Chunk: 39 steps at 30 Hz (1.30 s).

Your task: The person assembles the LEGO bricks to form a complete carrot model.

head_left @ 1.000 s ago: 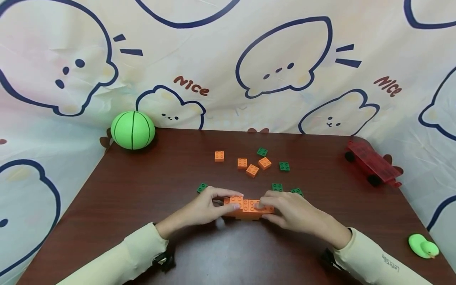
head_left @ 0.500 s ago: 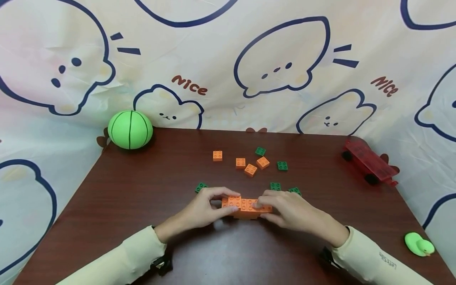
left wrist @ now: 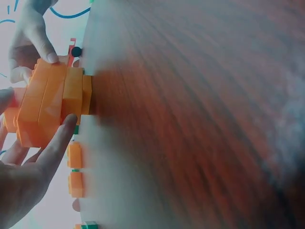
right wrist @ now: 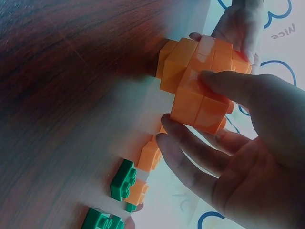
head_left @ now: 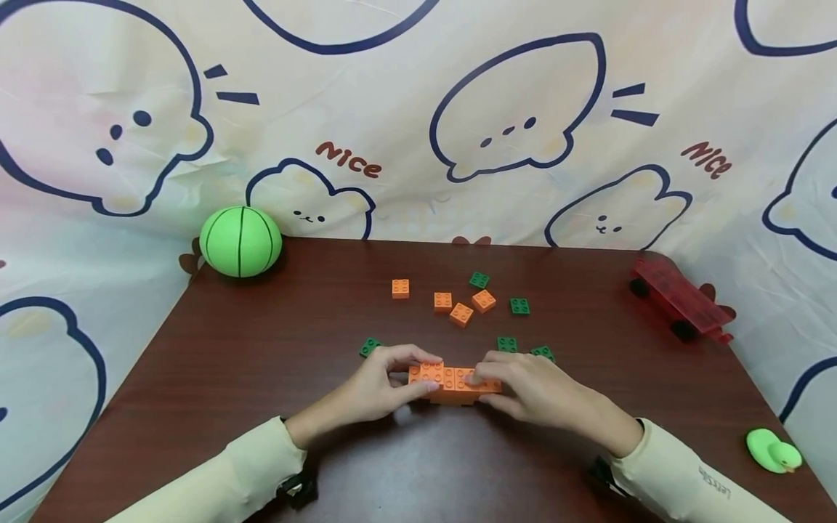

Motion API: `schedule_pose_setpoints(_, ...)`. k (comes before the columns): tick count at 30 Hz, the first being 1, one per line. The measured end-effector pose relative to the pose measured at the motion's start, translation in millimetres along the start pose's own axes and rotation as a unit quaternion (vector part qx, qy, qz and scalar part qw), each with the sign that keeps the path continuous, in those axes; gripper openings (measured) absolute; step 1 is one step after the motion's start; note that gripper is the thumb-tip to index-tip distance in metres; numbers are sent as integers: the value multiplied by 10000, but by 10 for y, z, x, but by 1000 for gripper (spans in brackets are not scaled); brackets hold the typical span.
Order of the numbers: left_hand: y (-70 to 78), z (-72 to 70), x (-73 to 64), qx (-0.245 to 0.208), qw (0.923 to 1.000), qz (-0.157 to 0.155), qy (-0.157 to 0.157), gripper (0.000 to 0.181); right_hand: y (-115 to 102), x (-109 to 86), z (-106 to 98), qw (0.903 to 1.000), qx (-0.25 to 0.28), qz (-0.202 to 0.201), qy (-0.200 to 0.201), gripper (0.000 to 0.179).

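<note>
Both hands hold one stepped block of joined orange toy bricks (head_left: 461, 396) just over the near middle of the table. It widens upward from a narrow base, and a raised studded brick (head_left: 431, 372) sits on its left part. My left hand (head_left: 369, 392) grips the left end, thumb along the front and fingers behind. At the right end, my right hand (head_left: 539, 388) pinches with its thumb on the front face and a fingertip on the top studs. The left wrist view shows the layered orange side (left wrist: 45, 102); smooth lower bricks (right wrist: 195, 93) show in the right wrist view.
Loose orange bricks (head_left: 461, 314) and green bricks (head_left: 519, 306) lie beyond the hands on the dark wooden table (head_left: 275, 327). A green ball (head_left: 240, 243) stands back left, a red toy skateboard (head_left: 680, 298) back right, a green toy duck (head_left: 773, 450) near right.
</note>
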<state>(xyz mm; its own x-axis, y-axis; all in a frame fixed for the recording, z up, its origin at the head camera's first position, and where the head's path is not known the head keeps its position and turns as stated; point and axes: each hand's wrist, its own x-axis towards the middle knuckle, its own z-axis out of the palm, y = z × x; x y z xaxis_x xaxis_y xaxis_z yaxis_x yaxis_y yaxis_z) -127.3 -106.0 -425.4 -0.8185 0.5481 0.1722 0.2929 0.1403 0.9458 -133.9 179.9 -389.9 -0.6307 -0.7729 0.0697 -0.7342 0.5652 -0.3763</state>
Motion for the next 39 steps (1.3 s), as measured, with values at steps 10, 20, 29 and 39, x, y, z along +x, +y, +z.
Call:
schedule_pose_setpoints(10,61,-33,52,447,9985,-294,-99,26,-2,1,-8,9999,23,109,-132,21)
schedule_pose_setpoints(20,179,-77,75,1100,9931,-338,-225,28,34,87,-250,9940,620,54,-898,24)
schedule_pose_setpoints(29,191,-54,66,1476,9888,-144,-148,31,693,462,-511,9990,242,382,73,24)
schedule_pose_setpoints(39,181,-30,70,1803,9829,382,40,30,1135,809,-317,9953,-337,889,-167,26)
